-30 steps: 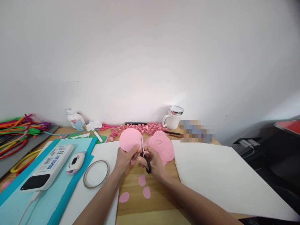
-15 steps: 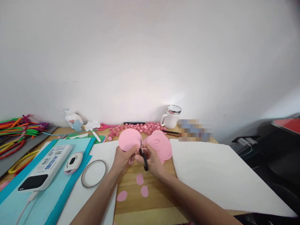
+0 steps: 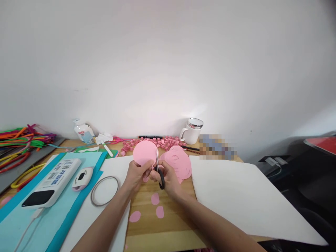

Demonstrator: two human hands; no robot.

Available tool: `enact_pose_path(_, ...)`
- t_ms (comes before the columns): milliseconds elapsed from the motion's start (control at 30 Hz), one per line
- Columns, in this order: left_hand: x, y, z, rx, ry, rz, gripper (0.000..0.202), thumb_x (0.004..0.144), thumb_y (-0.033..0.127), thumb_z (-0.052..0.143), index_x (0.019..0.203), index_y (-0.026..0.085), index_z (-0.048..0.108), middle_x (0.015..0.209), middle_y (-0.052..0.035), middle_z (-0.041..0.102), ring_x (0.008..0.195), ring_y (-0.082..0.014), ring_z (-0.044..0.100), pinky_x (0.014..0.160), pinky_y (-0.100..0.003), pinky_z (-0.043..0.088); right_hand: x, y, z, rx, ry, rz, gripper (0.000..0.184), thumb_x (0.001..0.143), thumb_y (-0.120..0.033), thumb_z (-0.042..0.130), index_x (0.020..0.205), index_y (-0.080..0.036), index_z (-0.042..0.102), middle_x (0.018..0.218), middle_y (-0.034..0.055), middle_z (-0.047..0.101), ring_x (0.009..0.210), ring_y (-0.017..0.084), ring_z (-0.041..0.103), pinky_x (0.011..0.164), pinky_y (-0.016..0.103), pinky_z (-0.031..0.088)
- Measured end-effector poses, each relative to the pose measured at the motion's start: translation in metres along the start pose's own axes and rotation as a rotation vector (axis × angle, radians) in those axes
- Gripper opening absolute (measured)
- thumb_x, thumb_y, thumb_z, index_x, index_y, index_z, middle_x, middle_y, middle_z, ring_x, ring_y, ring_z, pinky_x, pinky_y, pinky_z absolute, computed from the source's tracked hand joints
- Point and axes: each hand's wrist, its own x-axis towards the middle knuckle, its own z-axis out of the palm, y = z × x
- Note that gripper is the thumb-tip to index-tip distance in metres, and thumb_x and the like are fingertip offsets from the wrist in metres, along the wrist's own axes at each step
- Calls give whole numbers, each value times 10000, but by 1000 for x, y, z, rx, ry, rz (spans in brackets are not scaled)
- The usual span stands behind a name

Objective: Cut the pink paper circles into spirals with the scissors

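Note:
My left hand (image 3: 136,175) pinches the lower edge of a pink paper circle (image 3: 144,152) and holds it upright above the wooden desk (image 3: 170,224). My right hand (image 3: 169,178) grips black-handled scissors (image 3: 159,168), whose blades point up along the circle's right edge. A stack of pink paper circles (image 3: 180,162) lies just right of my hands. Three small pink paper scraps (image 3: 155,198) lie on the desk below my wrists.
A white paper sheet (image 3: 244,199) lies at right. At left lie blue paper (image 3: 31,224), a white power bank (image 3: 51,182), a small white device (image 3: 82,177) and a ring (image 3: 104,190). Along the wall stand a white mug (image 3: 193,131), pink paper curls (image 3: 154,142), a bottle (image 3: 83,131) and pipe cleaners (image 3: 18,143).
The view has shifted slightly. My hands, the pink circle and the scissors stay together in nearly the same pose; the blades sit a little further along the circle's edge.

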Motion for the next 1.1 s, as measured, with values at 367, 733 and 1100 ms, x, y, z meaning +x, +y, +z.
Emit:
enact_pose_path(367, 0, 2, 0, -2, -79, 16, 314, 675, 397, 696, 545, 123, 613, 451, -3, 555, 309, -61, 384, 318, -200, 259, -2, 4, -1, 1, 25, 70, 362, 634, -436, 750, 767, -204, 505, 535, -62, 517, 449, 89, 455, 469, 229, 395)
enact_pose_path(733, -1, -1, 0, 45, -34, -4, 352, 623, 336, 737, 426, 141, 521, 319, 40, 422, 298, -53, 333, 337, -199, 245, -1, -8, 4, 27, 4, -37, 339, 655, -370, 747, 770, -224, 463, 636, -27, 592, 604, 155, 578, 549, 262, 409)
enact_pose_path(1100, -3, 4, 0, 6, -75, -9, 338, 631, 338, 727, 440, 146, 525, 323, 56, 409, 308, -51, 330, 348, -198, 263, -1, 6, -5, -18, 36, 34, 303, 669, -375, 733, 780, -203, 510, 549, -62, 523, 484, 90, 466, 470, 211, 349)
